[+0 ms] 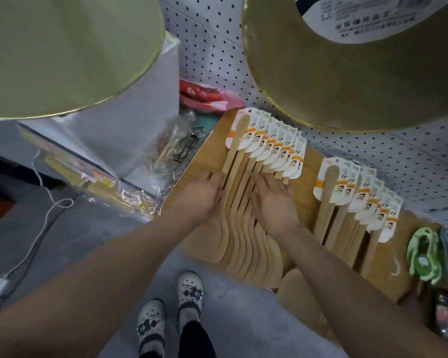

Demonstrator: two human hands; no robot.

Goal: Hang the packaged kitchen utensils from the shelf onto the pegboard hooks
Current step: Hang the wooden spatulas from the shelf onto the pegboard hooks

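**Gathering the fanned spatula row**

Left hand [204,195] curls its fingers round the leftmost handles; right hand [272,200] lies flat, fingers straight, pressing the wooden spatulas [243,228] near the middle of the fan. Their card headers [267,140] point toward 12 o'clock. A second spatula row [357,202] lies at 3 o'clock on the shelf [207,156], the pegboard [243,60] beyond. Best squeezed together evenly, keeping header holes aligned for the hook.

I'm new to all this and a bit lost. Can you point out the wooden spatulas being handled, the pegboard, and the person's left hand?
wooden spatulas [243,244]: head view, on the fanned blades.
pegboard [212,47]: head view, on a bare perforated patch.
left hand [204,195]: head view, on the back of the hand.
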